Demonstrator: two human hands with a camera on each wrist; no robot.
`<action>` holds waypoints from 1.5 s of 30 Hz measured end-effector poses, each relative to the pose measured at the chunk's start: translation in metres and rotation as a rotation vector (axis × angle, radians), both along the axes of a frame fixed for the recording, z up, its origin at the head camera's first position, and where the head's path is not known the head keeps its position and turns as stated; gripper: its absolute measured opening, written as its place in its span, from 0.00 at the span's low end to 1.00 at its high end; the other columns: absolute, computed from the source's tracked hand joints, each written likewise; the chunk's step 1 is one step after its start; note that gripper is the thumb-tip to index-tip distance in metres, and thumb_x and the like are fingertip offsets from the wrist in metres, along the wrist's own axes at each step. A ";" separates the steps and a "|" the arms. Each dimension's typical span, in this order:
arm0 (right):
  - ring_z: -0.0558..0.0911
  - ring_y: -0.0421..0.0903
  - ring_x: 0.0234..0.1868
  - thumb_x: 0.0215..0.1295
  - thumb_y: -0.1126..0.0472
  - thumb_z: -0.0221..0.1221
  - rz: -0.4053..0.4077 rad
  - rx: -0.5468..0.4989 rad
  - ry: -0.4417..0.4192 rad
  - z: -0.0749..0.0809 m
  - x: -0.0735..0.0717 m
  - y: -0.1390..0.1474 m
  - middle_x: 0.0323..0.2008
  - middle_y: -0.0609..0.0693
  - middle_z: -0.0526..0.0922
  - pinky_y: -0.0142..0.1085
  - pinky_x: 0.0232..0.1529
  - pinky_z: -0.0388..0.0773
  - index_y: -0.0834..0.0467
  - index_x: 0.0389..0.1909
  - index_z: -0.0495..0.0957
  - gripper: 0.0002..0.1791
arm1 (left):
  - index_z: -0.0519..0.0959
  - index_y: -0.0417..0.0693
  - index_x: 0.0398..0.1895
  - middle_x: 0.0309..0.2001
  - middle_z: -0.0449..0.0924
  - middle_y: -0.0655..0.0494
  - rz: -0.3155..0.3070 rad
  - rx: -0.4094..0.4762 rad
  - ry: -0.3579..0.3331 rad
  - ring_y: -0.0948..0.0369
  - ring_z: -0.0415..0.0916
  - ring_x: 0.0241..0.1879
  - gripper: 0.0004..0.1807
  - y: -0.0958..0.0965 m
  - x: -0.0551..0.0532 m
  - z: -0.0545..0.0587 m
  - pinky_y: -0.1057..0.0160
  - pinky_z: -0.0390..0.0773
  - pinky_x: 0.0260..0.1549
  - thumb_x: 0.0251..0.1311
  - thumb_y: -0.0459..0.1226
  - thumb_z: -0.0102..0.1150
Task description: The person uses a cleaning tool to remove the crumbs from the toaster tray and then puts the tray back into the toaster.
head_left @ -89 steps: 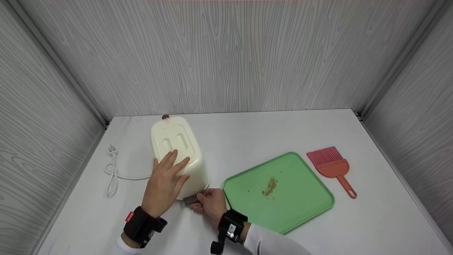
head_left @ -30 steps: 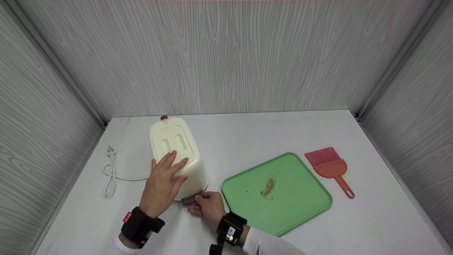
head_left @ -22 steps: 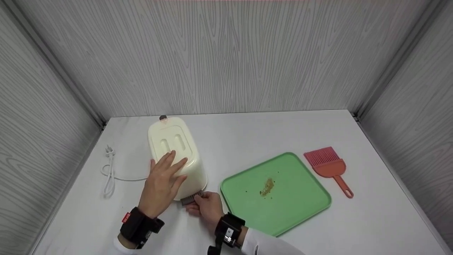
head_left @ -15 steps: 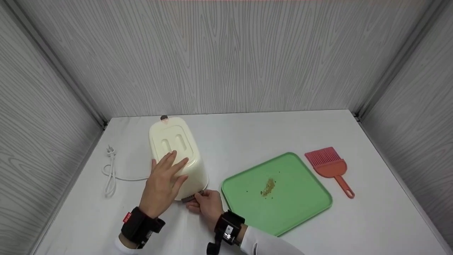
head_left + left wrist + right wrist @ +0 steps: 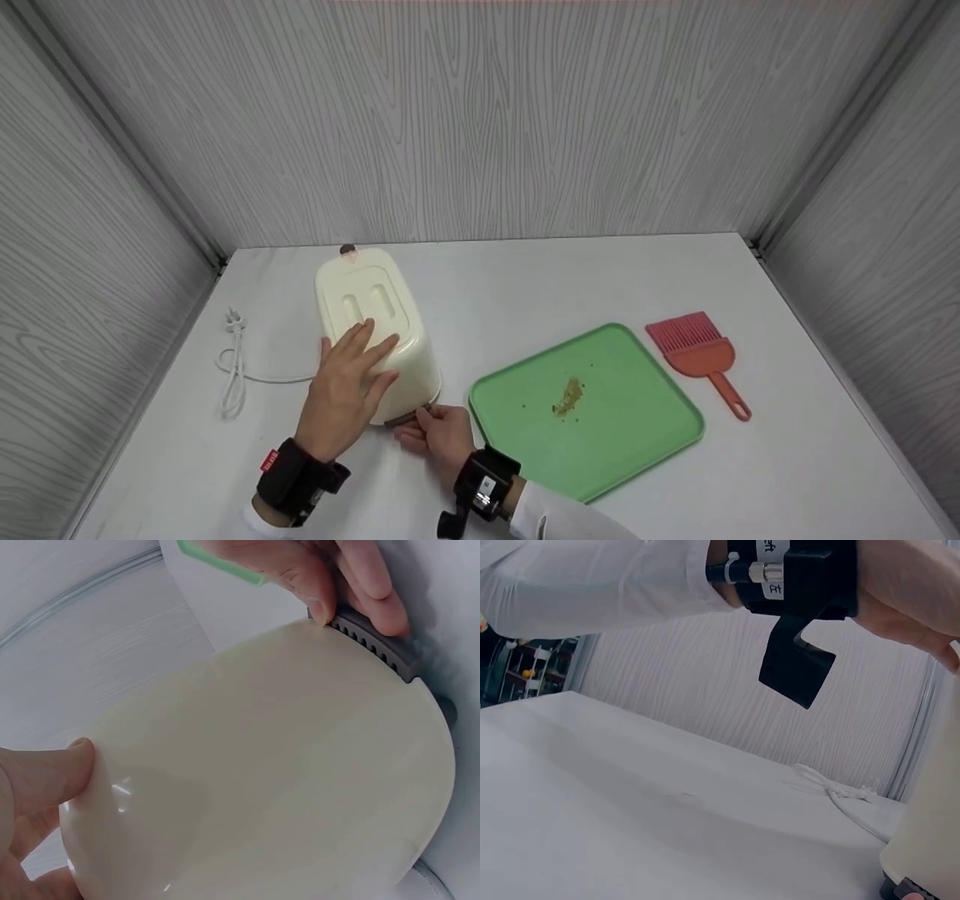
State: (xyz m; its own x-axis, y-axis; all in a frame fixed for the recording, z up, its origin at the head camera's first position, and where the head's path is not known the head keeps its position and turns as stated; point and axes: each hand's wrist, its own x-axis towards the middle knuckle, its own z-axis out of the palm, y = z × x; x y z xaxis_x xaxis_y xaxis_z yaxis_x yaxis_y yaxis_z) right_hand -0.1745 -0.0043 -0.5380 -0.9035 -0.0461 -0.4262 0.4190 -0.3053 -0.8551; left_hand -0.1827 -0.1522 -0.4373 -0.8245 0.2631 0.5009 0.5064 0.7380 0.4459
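Note:
A cream toaster (image 5: 412, 375) with two slots in its top stands on the left side of the table. Spread and nearly straight, the fingers of my left hand (image 5: 337, 397) rest on its top near end; the left wrist view shows the thumb (image 5: 52, 776) against the cream shell. Low at the toaster's near end, my right hand (image 5: 445, 435) pinches the dark grey slotted edge of a crumb tray (image 5: 401, 658) between thumb and fingers. Only that edge shows, almost flush with the shell. The rest of the tray is hidden inside.
A green tray (image 5: 637, 450) with a small heap of brown crumbs (image 5: 570, 396) lies right of my right hand. Beyond it is a red-orange brush (image 5: 701, 356). The toaster's white cord and plug (image 5: 236, 360) lie at left. Wood-grain panels (image 5: 480, 120) enclose the table.
The crumb tray has slid further into the toaster, its grey edge now a thin strip. My right hand has stayed on it, shifting slightly. The left hand holds its place.

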 end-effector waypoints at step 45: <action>0.86 0.53 0.43 0.51 0.58 0.82 0.291 1.221 0.684 0.019 -0.027 0.034 0.48 0.61 0.85 0.43 0.40 0.86 0.65 0.66 0.70 0.45 | 0.85 0.44 0.62 0.71 0.76 0.33 -0.002 0.049 0.018 0.37 0.71 0.73 0.24 0.000 0.000 -0.001 0.19 0.55 0.71 0.62 0.33 0.74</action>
State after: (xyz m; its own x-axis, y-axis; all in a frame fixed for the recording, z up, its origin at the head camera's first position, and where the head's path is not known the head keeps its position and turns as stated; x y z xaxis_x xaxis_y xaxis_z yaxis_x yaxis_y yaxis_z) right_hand -0.2013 0.0299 -0.5187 -0.9661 -0.1899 0.1749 -0.2567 0.7800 -0.5708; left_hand -0.1828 -0.1517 -0.4386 -0.8149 0.2398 0.5277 0.5160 0.7147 0.4722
